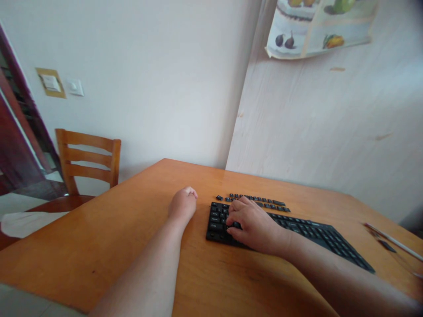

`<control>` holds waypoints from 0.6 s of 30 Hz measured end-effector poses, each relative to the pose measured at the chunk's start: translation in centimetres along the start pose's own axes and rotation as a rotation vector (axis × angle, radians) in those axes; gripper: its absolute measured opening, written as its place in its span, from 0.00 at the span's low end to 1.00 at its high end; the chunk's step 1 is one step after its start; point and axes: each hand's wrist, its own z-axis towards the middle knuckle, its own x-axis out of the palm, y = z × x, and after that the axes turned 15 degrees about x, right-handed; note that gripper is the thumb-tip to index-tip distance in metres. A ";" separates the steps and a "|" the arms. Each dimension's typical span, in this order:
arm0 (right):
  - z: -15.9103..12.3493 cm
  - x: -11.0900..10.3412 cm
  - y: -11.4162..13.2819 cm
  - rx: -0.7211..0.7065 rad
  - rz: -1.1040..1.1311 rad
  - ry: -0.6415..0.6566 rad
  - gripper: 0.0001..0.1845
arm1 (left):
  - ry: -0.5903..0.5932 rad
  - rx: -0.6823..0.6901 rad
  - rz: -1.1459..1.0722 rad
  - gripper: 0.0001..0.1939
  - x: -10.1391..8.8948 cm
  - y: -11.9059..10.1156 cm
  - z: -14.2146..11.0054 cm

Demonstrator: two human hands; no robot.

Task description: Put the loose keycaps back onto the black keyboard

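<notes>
A black keyboard (319, 242) lies at a slant on the wooden table, some of its left-hand keys bare of caps. My right hand (254, 224) rests over its left part, thumb and index finger closed around a small black keycap (236, 225). Whether that cap is seated or lifted, I cannot tell. Just left of the keyboard, my left hand (183, 204) lies on the table with its fingers curled into a fist; the inside of it is hidden. Behind the keyboard, loose black keycaps (257, 199) form rows, partly covered by my right hand.
The wooden table (132, 224) runs back to the wall. On its right side lie a thin pale rod (393, 240) and a small dark flat piece (386, 245). A wooden chair (89, 158) stands beyond the left edge, with white cloth (29, 223) nearby.
</notes>
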 end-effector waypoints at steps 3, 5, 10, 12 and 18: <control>-0.1 -0.2 0.2 0.022 -0.008 0.015 0.05 | 0.001 0.004 0.001 0.11 0.0 0.0 0.0; -0.1 -0.3 0.3 0.029 -0.017 0.020 0.06 | 0.001 0.001 0.004 0.11 -0.1 -0.1 -0.1; 0.0 -0.2 0.5 0.024 -0.065 0.021 0.07 | 0.009 -0.025 0.012 0.11 -0.2 -0.4 -0.1; 0.1 -0.1 0.5 0.027 -0.074 0.020 0.06 | 0.011 -0.027 0.013 0.11 -0.3 -0.5 0.0; 0.0 -0.2 1.1 0.036 -0.115 0.005 0.06 | 0.017 -0.012 0.010 0.11 -0.3 -0.5 0.0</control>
